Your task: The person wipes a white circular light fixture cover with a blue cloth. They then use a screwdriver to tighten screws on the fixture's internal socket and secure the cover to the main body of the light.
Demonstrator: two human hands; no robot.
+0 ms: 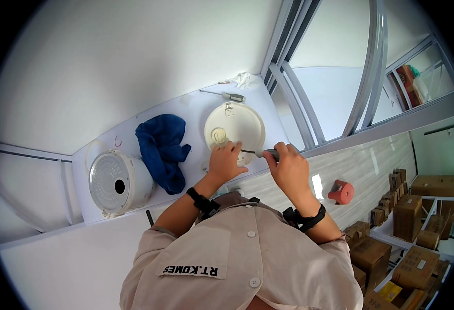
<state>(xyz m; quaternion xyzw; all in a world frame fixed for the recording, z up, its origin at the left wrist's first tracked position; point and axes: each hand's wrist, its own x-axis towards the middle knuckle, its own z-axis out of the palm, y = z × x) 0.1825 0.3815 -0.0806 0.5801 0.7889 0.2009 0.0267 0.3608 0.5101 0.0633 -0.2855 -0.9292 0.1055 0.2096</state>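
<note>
A round cream-white lid [247,121] lies on the white table with its hollow side up. It has a small round pale fitting [218,135] at its left and a metal-looking catch [229,109] at its far edge. My left hand [226,164] is closed over the lid's near rim, fingers inside and thumb by the edge. My right hand [292,168] grips a grey-handled screwdriver [269,154] from the right. Its shaft points left across the lid toward my left fingers, which hide the tip.
A crumpled blue cloth [162,150] sits beside a white cylindrical pot-like body [108,183] at the left. Behind the lid lie another screwdriver [233,96] and a white rag [243,80]. A framed glass partition [335,103] borders the table. Cardboard boxes [410,217] and a red roll [342,192] stand at right.
</note>
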